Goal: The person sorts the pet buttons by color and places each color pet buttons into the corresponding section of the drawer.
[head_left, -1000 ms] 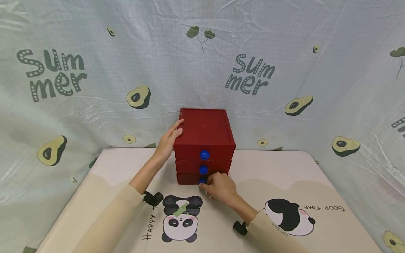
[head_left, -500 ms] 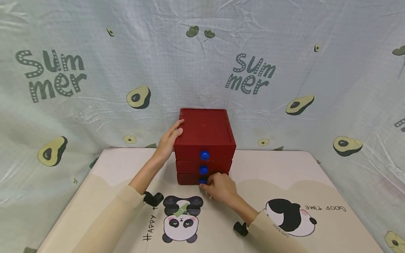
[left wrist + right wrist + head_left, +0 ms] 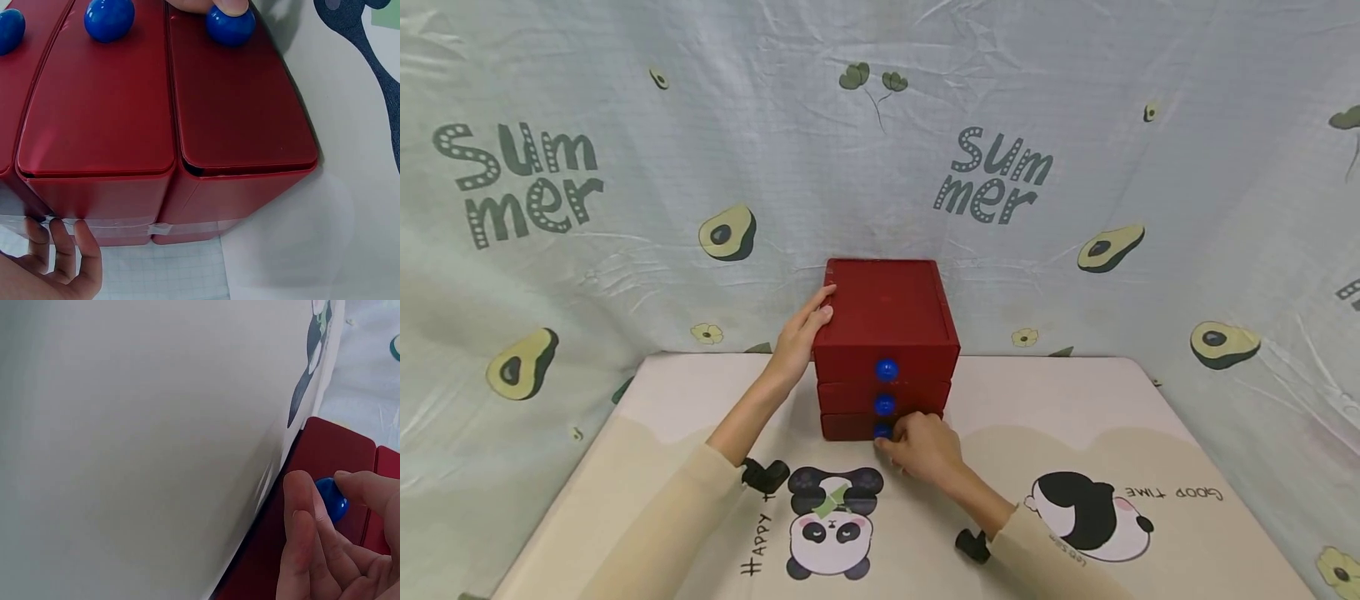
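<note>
A red cabinet with three stacked drawers stands at the back of the table, each drawer front bearing a round blue knob. All three fronts sit almost flush with the body; a narrow dark gap shows along the side edge of the bottom drawer. My left hand rests on the cabinet's left side, its fingertips reaching the top edge. In the left wrist view, extended fingers of that left hand touch the side wall. Thumb and finger of my right hand pinch the bottom blue knob, partly covering it.
The pale table carries panda prints and lettering. Behind the cabinet hangs a pale curtain with avocado and "summer" prints. Clear tape runs across the cabinet's side. Dark wrist devices show at both wrists.
</note>
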`<state>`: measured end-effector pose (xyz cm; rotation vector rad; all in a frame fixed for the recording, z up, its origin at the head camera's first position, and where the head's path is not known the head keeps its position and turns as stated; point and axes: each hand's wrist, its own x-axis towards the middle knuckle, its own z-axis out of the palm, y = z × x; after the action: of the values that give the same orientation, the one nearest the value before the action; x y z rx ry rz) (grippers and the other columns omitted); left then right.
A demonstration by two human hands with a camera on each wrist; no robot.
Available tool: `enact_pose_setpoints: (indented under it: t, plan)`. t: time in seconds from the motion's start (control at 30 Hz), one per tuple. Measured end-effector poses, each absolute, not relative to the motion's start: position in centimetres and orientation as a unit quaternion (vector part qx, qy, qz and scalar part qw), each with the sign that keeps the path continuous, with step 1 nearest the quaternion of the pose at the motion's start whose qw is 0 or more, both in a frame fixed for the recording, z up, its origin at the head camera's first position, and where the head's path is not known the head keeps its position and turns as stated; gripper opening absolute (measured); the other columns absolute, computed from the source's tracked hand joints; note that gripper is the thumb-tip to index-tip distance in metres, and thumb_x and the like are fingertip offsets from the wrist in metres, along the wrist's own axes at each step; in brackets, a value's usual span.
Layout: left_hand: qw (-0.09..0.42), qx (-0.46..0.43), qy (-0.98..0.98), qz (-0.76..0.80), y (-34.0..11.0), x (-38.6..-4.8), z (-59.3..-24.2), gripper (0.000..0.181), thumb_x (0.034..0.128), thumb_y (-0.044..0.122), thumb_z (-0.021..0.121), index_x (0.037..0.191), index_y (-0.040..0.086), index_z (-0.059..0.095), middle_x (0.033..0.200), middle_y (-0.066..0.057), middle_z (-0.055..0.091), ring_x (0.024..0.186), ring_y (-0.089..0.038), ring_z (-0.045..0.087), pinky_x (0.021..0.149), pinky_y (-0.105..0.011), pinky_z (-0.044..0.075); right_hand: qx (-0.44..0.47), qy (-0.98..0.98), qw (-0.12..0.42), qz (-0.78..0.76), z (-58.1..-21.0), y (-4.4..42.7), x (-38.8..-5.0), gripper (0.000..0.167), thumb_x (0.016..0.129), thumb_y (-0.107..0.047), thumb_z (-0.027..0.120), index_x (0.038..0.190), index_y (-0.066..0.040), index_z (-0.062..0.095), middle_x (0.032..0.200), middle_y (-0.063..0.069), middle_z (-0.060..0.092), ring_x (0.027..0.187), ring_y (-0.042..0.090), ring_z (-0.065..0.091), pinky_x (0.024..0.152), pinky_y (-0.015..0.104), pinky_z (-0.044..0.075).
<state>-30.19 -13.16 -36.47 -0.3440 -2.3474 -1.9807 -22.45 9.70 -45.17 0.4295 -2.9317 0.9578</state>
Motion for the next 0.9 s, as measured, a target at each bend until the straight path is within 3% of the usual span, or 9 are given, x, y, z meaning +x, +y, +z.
enact_pose_setpoints:
  t: [0.3,0.53,0.67,0.9]
  plan:
    - [0.03,-0.121,-0.761,-0.637,-12.8,-30.1,-36.2,0.052,0.1073,0.046,0.043,0.159,0.038,0.04,0.169,0.001,0.03,0.153,-0.027,0.033,0.122,-0.058,0.031,0.139,-0.941,0.026,0.308,-45.2,10.0,-22.4,0.034,0.09,-0.036,0.078,0.064,-0.017,0.067,0.052,-0.01,0.057,0.044,0.006,0.052,0.044,0.027,0.043]
    - [0.02,-0.115,-0.762,-0.637,-13.3,-29.8,-36.2,0.053,0.1074,0.046,0.042,0.159,0.038,0.038,0.168,-0.003,0.031,0.145,-0.033,0.042,0.111,-0.059,0.043,0.142,-0.941,0.028,0.306,-45.1,9.7,-22.1,0.035,0.089,-0.035,0.078,0.063,-0.017,0.066,0.049,-0.011,0.056,0.043,0.005,0.051,0.042,0.026,0.041]
    - [0.019,-0.113,-0.761,-0.638,-13.5,-29.8,-36.0,0.053,0.1072,0.047,0.042,0.159,0.039,0.038,0.168,-0.002,0.031,0.146,-0.032,0.041,0.111,-0.057,0.043,0.145,-0.94,0.029,0.308,-45.0,9.5,-22.2,0.034,0.09,-0.035,0.078,0.064,-0.017,0.067,0.05,-0.01,0.057,0.043,0.005,0.052,0.043,0.026,0.041]
    - [0.007,-0.112,-0.784,-0.611,-13.8,-29.7,-35.8,0.058,0.1078,0.055,0.038,0.163,0.042,0.026,0.17,-0.004,0.03,0.136,-0.034,0.052,0.089,-0.038,0.055,0.152,-0.934,-0.029,0.321,-44.1,10.9,-22.0,0.035,0.093,-0.046,0.073,0.081,-0.013,0.078,0.062,-0.004,0.068,0.049,0.006,0.058,0.049,0.028,0.046]
